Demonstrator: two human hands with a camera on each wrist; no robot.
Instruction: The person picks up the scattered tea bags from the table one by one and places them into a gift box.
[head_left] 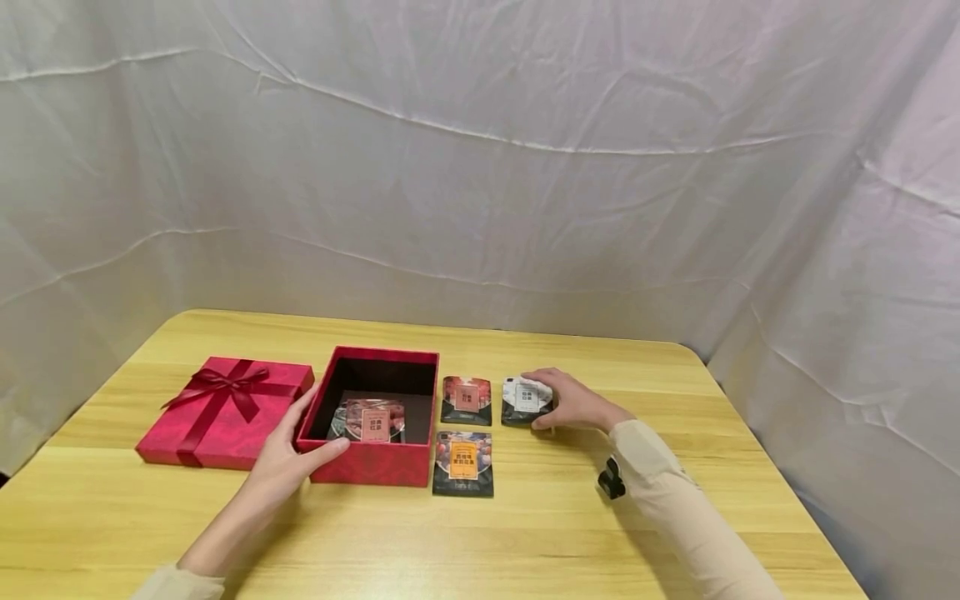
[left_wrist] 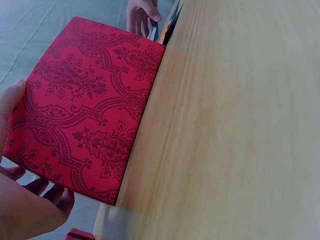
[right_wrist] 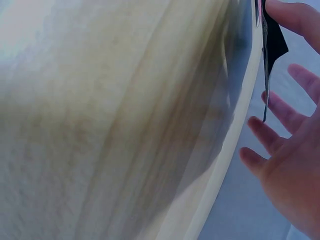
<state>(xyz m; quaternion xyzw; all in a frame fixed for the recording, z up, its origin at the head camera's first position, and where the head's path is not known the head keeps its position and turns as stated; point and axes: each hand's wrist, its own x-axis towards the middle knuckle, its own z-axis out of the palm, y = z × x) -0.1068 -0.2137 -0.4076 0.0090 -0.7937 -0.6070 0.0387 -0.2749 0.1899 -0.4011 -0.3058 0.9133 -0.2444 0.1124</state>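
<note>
The left hand [head_left: 281, 462] holds the red box [head_left: 367, 465] at its near left corner, thumb over the front rim, probably so that the box cannot slide on the desk [head_left: 465, 550]. The right hand [head_left: 576, 402] has a narrow grip on the right side of the white-labelled packet [head_left: 521, 400], likely because that edge lies nearest its arm. That packet is right of the box, beside the red-labelled packet [head_left: 467, 400]; the orange-labelled packet [head_left: 462, 464] lies nearer the person. The lid [head_left: 279, 402] rests left of the box, presumably placed there to leave the inside reachable. Counted: 1 box, 1 lid with 1 bow [head_left: 232, 385], and 4 packets visible, 3 on the desk and 1 inner packet [head_left: 375, 422] in the box; whether others lie beneath it, I cannot tell.
</note>
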